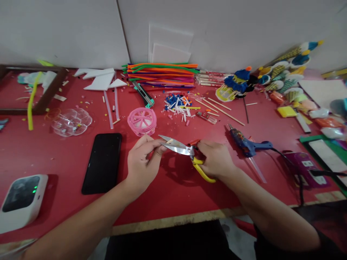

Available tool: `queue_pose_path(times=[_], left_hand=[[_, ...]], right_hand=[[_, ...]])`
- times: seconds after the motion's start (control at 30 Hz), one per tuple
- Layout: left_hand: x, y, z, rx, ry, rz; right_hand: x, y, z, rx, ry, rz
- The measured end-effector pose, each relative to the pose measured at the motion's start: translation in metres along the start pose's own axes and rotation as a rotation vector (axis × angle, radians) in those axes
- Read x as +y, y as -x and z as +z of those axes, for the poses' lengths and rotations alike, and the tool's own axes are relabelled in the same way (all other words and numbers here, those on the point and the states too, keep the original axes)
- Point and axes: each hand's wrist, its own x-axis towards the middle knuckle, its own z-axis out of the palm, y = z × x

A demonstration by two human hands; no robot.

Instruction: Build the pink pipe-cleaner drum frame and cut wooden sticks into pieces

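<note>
My right hand [215,159] grips a pair of scissors [180,147] by its yellow and orange handles, blades pointing left and slightly parted. My left hand [143,160] is pinched closed at the blades, holding a small piece between thumb and fingers that is too small to name. Both hands hover over the red table [173,187], near its front edge. Just beyond the left hand sits a pink round cage-like frame [142,121]. A heap of short cut straw bits [177,103] lies further back.
A black phone [103,162] lies left of my hands, a white device with green lights [20,200] at the far left. A blue glue gun [248,143] with its cable rests to the right. Coloured straws [162,74], wooden sticks [221,110], a clear plastic tray [71,122] and craft birds [284,72] fill the back.
</note>
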Motion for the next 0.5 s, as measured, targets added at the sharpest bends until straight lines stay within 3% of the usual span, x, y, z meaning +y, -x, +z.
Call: queue_pose_path(times=[0.33,0.5], left_hand=[[-0.0014,0.0013,0.0061,0.062,-0.029,0.03],[-0.0013,0.0009,0.0046,0.08,-0.081,0.079]], right_hand=[[-0.0006,-0.0046,-0.0015,-0.096,0.012,0.004],[-0.0026,-0.0038,-0.0013,-0.051,0.011,0.022]])
